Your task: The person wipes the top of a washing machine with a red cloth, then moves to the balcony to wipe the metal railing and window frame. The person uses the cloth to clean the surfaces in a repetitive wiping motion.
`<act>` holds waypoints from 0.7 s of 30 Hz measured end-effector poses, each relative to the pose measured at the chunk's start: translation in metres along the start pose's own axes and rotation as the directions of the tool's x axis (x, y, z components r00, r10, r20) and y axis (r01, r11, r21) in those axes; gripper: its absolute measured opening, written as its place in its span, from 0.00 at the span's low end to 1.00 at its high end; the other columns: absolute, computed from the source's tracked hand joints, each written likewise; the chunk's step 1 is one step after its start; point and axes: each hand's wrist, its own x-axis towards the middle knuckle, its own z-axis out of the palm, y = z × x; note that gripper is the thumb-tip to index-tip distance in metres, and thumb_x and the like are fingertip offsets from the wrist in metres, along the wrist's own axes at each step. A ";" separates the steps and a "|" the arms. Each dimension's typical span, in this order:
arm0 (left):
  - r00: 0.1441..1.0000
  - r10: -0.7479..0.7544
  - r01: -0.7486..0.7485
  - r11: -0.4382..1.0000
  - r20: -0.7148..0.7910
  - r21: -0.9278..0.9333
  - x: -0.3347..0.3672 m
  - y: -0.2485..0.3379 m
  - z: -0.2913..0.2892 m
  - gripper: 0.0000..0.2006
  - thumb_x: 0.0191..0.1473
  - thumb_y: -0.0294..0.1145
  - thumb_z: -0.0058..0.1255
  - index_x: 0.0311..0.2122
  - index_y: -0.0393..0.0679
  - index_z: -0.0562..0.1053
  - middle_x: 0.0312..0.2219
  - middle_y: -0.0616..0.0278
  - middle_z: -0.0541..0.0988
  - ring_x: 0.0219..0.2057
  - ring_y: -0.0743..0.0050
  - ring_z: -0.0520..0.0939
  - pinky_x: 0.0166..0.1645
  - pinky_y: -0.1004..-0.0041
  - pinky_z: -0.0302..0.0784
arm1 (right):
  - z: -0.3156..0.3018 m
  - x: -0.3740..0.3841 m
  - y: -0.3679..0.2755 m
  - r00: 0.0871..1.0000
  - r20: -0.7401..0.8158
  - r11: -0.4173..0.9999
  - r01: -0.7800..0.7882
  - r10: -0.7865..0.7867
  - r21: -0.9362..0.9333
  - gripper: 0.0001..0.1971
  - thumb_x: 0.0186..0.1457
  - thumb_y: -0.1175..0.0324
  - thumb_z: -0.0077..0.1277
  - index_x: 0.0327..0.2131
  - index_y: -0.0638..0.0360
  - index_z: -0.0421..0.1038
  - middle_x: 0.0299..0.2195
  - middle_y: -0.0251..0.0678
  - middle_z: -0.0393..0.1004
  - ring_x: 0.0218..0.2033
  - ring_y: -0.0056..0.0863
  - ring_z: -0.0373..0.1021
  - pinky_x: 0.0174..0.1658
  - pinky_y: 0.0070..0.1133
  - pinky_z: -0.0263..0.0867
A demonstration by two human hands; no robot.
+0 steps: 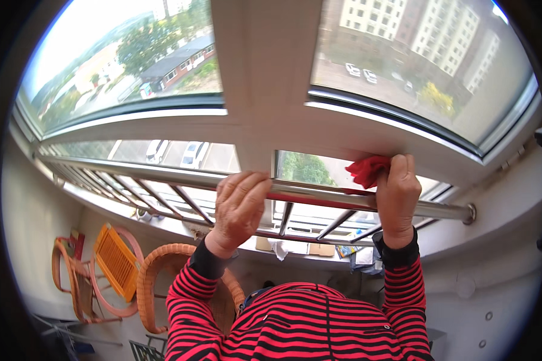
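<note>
A shiny metal handrail (319,195) runs across in front of the window. My left hand (242,203) rests on it near the middle, its fingers bent over the top of the tube. Further right, my right hand (398,195) is raised at the rail, closed on a crumpled red cloth (367,171). The cloth sticks out to the left of my fingers, close to the lower window frame (355,135). A red reflection shows along the rail between my hands. My right palm and fingertips are partly hidden.
Thin metal bars (156,195) stand below the handrail. Papers and boxes lie on the low sill (322,248) behind them. At the left are a wicker chair (162,259) and an orange slatted folding piece (115,262). The rail meets the wall (506,198) at the right.
</note>
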 end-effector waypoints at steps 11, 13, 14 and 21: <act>0.987 -0.126 0.121 0.991 0.096 0.055 0.007 -0.048 -0.067 0.17 0.60 0.26 0.57 0.54 0.37 0.79 0.41 0.55 0.81 0.42 0.54 0.80 0.50 0.59 0.72 | 0.066 0.022 -0.129 0.955 0.089 0.954 0.270 -0.282 0.129 0.11 0.49 0.81 0.58 0.31 0.57 0.66 0.30 0.41 0.69 0.25 0.41 0.75 0.28 0.33 0.73; 0.972 -0.156 0.143 0.986 0.174 0.086 0.016 -0.051 -0.067 0.20 0.61 0.30 0.57 0.58 0.38 0.77 0.41 0.56 0.80 0.43 0.55 0.79 0.50 0.59 0.71 | 0.068 0.022 -0.134 0.955 0.095 0.954 0.267 -0.281 0.132 0.11 0.49 0.80 0.58 0.32 0.58 0.66 0.30 0.41 0.70 0.25 0.41 0.75 0.28 0.33 0.73; 0.965 -0.161 0.144 0.985 0.207 0.096 0.020 -0.051 -0.064 0.24 0.63 0.34 0.56 0.62 0.38 0.74 0.41 0.56 0.80 0.44 0.56 0.78 0.51 0.58 0.69 | 0.068 0.022 -0.134 0.956 0.096 0.955 0.262 -0.276 0.137 0.11 0.49 0.80 0.58 0.32 0.58 0.66 0.30 0.41 0.70 0.25 0.41 0.75 0.28 0.33 0.74; 0.958 -0.220 0.175 0.957 0.186 0.230 0.030 -0.043 -0.035 0.31 0.64 0.41 0.55 0.69 0.38 0.68 0.43 0.56 0.80 0.42 0.57 0.78 0.47 0.60 0.69 | 0.068 0.020 -0.131 0.964 0.094 0.952 0.226 -0.249 0.207 0.11 0.49 0.81 0.59 0.32 0.58 0.66 0.30 0.41 0.69 0.26 0.42 0.74 0.28 0.34 0.72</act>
